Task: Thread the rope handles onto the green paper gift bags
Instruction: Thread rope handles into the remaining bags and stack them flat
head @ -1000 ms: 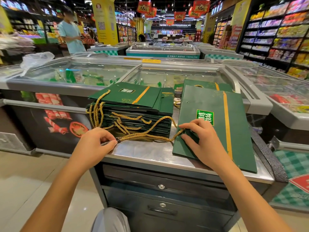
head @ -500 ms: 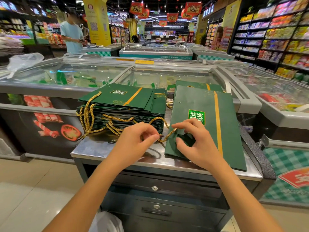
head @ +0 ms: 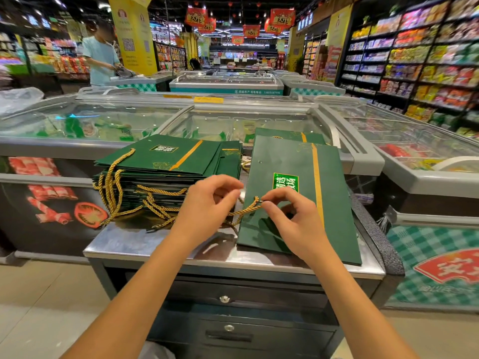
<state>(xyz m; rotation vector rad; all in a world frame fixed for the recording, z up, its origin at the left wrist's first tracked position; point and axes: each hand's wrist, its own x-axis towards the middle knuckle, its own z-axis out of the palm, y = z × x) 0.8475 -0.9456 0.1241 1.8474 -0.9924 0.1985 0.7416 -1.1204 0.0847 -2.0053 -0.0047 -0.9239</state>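
Your right hand (head: 293, 224) is pinching the rope (head: 246, 209) end to thread the bag (head: 290, 161) beneath your fingers; left hand (head: 207, 203) is curling alongside, grasp unclear.

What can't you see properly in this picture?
Head view:
- The hole in the flat green bag that the gold rope goes into: the right hand, pinching the rope's tip, covers it.
- Whether the left hand pinches that rope: its curled fingers hide the spot.
- How many bags are in the stack: edges too thin to count.
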